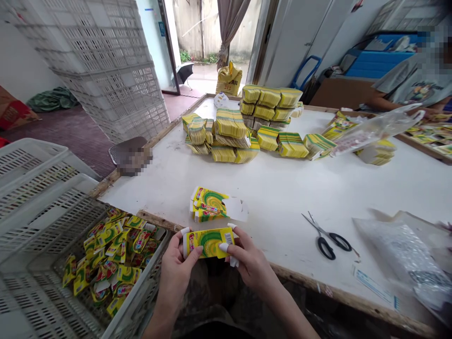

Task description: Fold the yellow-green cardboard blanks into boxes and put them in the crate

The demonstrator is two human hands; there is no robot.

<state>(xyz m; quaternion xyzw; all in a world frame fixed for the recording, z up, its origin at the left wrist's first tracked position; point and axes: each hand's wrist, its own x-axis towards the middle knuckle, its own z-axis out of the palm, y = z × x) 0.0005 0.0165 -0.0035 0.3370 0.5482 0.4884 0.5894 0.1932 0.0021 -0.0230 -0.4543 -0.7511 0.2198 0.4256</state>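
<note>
Between both hands, just over the near table edge, is a small yellow and green cardboard box point(206, 241) with a barcode at its right end. My left hand point(180, 263) is closed on the box's left end, its thumb on the printed face. My right hand point(247, 259) grips the right end, with white coverings on its fingertips. Just beyond the hands, a few flattened boxes point(212, 203) lie overlapped on the white table point(275, 193), one with a white flap sticking out to the right. Whatever is inside the held box is hidden.
Stacked bundles of yellow cartons point(231, 127) stand farther back. Black-handled scissors point(326, 240) and a clear plastic bag point(406, 249) lie at right. A crate point(137, 292) at lower left contains many boxes; crates point(106, 61) tower behind. Another person point(413, 80) sits at far right.
</note>
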